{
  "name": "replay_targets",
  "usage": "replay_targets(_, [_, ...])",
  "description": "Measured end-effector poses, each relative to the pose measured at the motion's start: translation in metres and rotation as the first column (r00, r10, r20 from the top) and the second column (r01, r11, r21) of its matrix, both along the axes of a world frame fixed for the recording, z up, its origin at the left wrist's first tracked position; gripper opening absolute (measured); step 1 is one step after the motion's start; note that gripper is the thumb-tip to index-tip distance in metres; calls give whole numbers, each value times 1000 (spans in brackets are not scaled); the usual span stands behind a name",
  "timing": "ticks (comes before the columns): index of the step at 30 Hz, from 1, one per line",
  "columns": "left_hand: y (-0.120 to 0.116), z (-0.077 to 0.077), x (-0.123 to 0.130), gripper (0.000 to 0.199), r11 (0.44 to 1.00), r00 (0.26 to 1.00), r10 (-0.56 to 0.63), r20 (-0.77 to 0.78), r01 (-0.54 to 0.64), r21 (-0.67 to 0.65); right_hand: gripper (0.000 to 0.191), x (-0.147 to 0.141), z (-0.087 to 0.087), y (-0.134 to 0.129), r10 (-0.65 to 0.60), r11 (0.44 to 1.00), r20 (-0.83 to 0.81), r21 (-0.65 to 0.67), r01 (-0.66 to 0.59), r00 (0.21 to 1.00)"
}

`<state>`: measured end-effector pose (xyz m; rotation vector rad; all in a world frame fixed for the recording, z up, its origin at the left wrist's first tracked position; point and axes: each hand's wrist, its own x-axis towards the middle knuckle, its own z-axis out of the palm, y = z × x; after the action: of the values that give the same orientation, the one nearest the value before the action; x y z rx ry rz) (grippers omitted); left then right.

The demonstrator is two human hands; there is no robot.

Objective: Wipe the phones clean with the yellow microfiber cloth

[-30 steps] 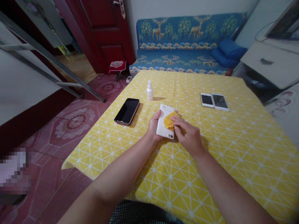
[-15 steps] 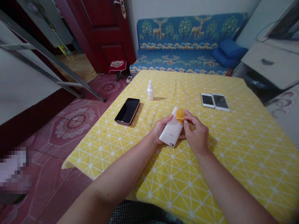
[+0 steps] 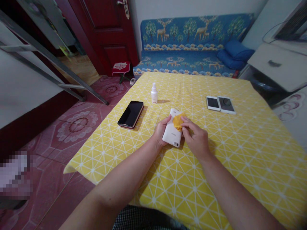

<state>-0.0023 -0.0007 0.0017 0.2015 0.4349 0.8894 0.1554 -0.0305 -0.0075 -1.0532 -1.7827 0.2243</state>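
A white smartphone (image 3: 171, 135) is held back side up above the table, its camera at the lower end. My left hand (image 3: 161, 131) is closed around it, the thumb on its left edge and the other fingers mostly hidden beneath. Between the thumb and fingers of my right hand (image 3: 197, 137) is a bunched orange-yellow cloth (image 3: 177, 121), which lies against the upper part of the phone's back. Left of the hands, a black-screened phone (image 3: 130, 114) rests on a reddish-brown case or second device. Behind it stands a small white spray bottle (image 3: 154, 94).
Two white phones (image 3: 213, 103) lie side by side on the right of the table, under which spreads a yellow patterned tablecloth (image 3: 148, 179). A blue sofa (image 3: 182, 57) stands beyond the far edge. A red-topped stool (image 3: 121, 67) and a metal ladder-like frame (image 3: 48, 64) are at left.
The cloth and my right hand have moved left and slightly down over the phone's back. The phone has turned a little more upright in my left hand.
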Motion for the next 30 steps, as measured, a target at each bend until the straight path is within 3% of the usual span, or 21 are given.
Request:
replay_targets(6, [1,1,0,51,995,996,84,-5,-84,52,21,-3,3,-5,62,998,38,-22,-61,997])
replay_targets(11, [2,0,1,67,991,999,27,47,-33,132,19,-7,6,-8,112,993,48,22,-114,993])
replay_targets(19, [0,-6,1,63,996,993,54,105,-60,63,29,-15,15,-19,271,955,113,95,-282,956])
replay_targets(26, [3,-24,3,71,996,986,-51,156,39,74,35,-24,25,-28,360,905,200,164,-393,911])
replay_targets(30, [1,-27,2,75,997,992,10,128,-20,80,31,-25,25,-28,381,887,221,186,-423,898])
